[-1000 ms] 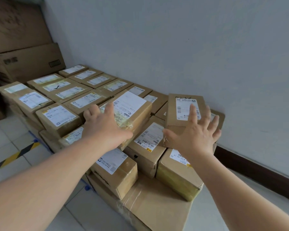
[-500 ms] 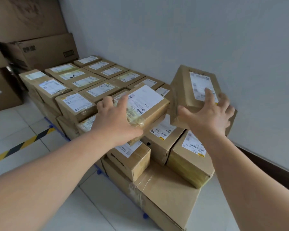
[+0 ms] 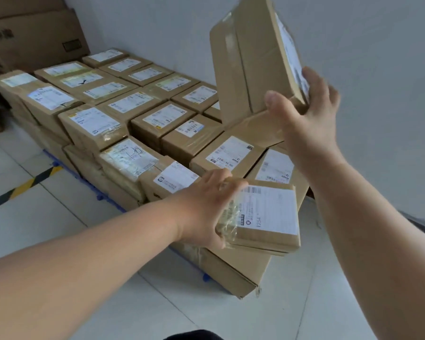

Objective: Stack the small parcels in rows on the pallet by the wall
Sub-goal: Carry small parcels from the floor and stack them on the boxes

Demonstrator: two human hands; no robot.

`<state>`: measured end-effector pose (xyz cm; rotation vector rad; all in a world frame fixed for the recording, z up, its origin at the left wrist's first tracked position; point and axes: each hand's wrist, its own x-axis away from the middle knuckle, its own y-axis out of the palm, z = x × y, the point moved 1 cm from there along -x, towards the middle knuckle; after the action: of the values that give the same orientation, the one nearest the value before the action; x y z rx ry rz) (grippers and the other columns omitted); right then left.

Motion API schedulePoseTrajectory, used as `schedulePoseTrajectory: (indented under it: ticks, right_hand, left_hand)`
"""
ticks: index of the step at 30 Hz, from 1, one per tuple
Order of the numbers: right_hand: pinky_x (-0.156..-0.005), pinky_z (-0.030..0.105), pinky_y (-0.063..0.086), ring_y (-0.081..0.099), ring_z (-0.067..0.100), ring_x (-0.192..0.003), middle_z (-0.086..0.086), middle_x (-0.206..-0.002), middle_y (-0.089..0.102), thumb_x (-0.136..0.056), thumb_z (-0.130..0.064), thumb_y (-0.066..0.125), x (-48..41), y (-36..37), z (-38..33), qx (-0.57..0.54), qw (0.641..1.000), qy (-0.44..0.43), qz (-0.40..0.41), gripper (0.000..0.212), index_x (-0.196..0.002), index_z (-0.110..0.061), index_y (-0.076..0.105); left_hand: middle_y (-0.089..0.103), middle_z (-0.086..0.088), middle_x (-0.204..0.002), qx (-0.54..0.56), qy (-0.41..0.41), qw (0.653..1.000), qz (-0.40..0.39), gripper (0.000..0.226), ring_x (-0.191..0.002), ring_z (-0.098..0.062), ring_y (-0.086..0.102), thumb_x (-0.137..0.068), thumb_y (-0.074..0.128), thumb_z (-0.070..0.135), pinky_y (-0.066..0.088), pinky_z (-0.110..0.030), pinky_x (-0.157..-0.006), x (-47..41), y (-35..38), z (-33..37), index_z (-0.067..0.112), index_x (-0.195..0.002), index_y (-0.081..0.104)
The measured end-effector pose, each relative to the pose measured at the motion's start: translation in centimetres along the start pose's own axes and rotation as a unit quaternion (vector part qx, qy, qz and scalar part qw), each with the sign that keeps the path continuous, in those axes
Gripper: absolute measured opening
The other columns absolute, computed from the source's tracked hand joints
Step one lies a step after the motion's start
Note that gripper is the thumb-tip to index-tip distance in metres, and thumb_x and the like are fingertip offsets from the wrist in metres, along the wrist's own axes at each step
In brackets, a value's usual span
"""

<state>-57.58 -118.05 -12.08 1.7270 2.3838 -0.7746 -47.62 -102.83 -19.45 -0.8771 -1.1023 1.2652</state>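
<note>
Rows of small brown parcels with white labels cover the blue pallet beside the grey wall. My right hand grips the lower end of a flat brown parcel, held up almost on edge above the stack's near end. My left hand grips the left side of a second flat parcel with a large white label, held level in front of the stack. Below it lies a large flat carton at the pallet's near end.
Big cardboard cartons stand at the far left against the wall. A yellow and black floor stripe crosses the white tiles on the left. A dark skirting board runs along the wall at the right.
Both hands lifted their parcels off the stack. The right one rose high and tilted on edge. The left one came toward me, off the pile. The camera moved closer.
</note>
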Motion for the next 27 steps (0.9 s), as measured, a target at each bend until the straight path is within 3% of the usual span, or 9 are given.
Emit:
schedulePoseTrajectory:
  ticks: [3,6,8,11,13,15,17,20,27]
  right_hand:
    - [-0.112,0.042,0.036,0.034,0.013,-0.135,-0.009,-0.139,0.031,-0.057,-0.071,0.058,1.0,0.0,0.8,0.0,1.0,0.02,-0.009,0.097,-0.145,-0.035,0.04]
    - [-0.113,0.04,0.036,0.035,0.013,-0.135,-0.009,-0.139,0.031,-0.056,-0.072,0.057,1.6,0.0,1.0,-0.001,1.0,0.022,-0.013,0.099,-0.146,-0.035,0.039]
    - [-0.112,0.041,0.036,0.035,0.014,-0.134,-0.009,-0.139,0.031,-0.055,-0.073,0.057,1.7,0.0,0.9,-0.006,1.0,0.02,-0.013,0.099,-0.145,-0.035,0.039]
    - [-0.111,0.042,0.037,0.035,0.015,-0.134,-0.009,-0.139,0.031,-0.055,-0.074,0.057,1.6,0.1,1.1,-0.007,1.0,0.019,-0.015,0.1,-0.146,-0.036,0.038]
    - [-0.111,0.044,0.037,0.035,0.016,-0.135,-0.01,-0.14,0.03,-0.055,-0.074,0.057,1.7,0.3,1.5,-0.004,1.0,0.024,-0.019,0.1,-0.146,-0.036,0.037]
    - [-0.111,0.045,0.037,0.034,0.017,-0.135,-0.009,-0.141,0.03,-0.056,-0.074,0.057,1.9,0.4,2.1,-0.001,0.999,0.027,-0.023,0.1,-0.146,-0.036,0.037]
    - [-0.111,0.045,0.037,0.034,0.017,-0.136,-0.008,-0.141,0.03,-0.056,-0.074,0.057,2.0,0.5,2.6,0.001,0.999,0.03,-0.023,0.1,-0.146,-0.036,0.037]
    - [-0.111,0.045,0.037,0.033,0.016,-0.137,-0.008,-0.143,0.029,-0.057,-0.074,0.058,2.2,0.7,3.2,0.0,0.999,0.037,-0.027,0.1,-0.147,-0.036,0.037]
    - [-0.113,0.046,0.033,0.029,0.02,-0.139,-0.008,-0.145,0.026,-0.056,-0.077,0.054,2.7,1.4,4.0,0.023,0.998,0.039,-0.053,0.106,-0.15,-0.033,0.032]
  left_hand:
    - [0.012,0.01,-0.137,-0.008,0.024,1.0,0.0,0.106,-0.131,-0.014,0.019,-0.068,0.081,0.042,0.047,-0.038,-0.099,-0.3,0.4,0.5,0.035,-0.142,0.005]
    - [0.014,0.005,-0.137,-0.025,0.049,0.998,0.008,0.102,-0.125,-0.015,0.024,-0.067,0.081,0.038,0.051,-0.034,-0.087,0.1,0.8,0.6,0.033,-0.14,0.009]
    - [0.012,0.004,-0.14,-0.038,0.063,0.997,-0.014,0.101,-0.128,-0.018,0.024,-0.066,0.081,0.03,0.055,-0.037,-0.083,0.5,1.1,0.4,0.031,-0.139,0.011]
    - [-0.001,0.005,-0.151,-0.064,0.073,0.993,-0.071,0.097,-0.146,-0.015,-0.01,-0.069,0.075,0.022,0.056,-0.042,-0.086,0.4,1.7,-0.1,0.031,-0.139,0.009]
    - [-0.007,0.006,-0.154,-0.076,0.073,0.99,-0.095,0.094,-0.146,-0.015,-0.025,-0.073,0.072,0.021,0.052,-0.041,-0.093,-0.4,2.2,-0.5,0.031,-0.14,0.006]
    - [-0.01,0.002,-0.158,-0.099,0.073,0.987,-0.106,0.094,-0.147,-0.017,-0.026,-0.077,0.069,0.022,0.043,-0.042,-0.106,-1.5,2.8,-1.0,0.031,-0.143,0.003]
    - [-0.011,-0.001,-0.162,-0.135,0.075,0.982,-0.107,0.096,-0.147,-0.018,-0.025,-0.079,0.065,0.023,0.021,-0.045,-0.12,-2.3,3.3,-1.4,0.026,-0.15,0.0]
    - [-0.012,0.0,-0.164,-0.173,0.056,0.978,-0.107,0.098,-0.148,-0.02,-0.023,-0.082,0.062,0.023,-0.007,-0.048,-0.121,-3.1,3.9,-2.0,0.023,-0.155,-0.003]
    - [-0.011,0.002,-0.165,-0.203,0.018,0.973,-0.11,0.091,-0.149,-0.024,-0.02,-0.089,0.056,0.017,-0.01,-0.053,-0.119,-2.3,5.0,-3.5,0.023,-0.156,-0.004]
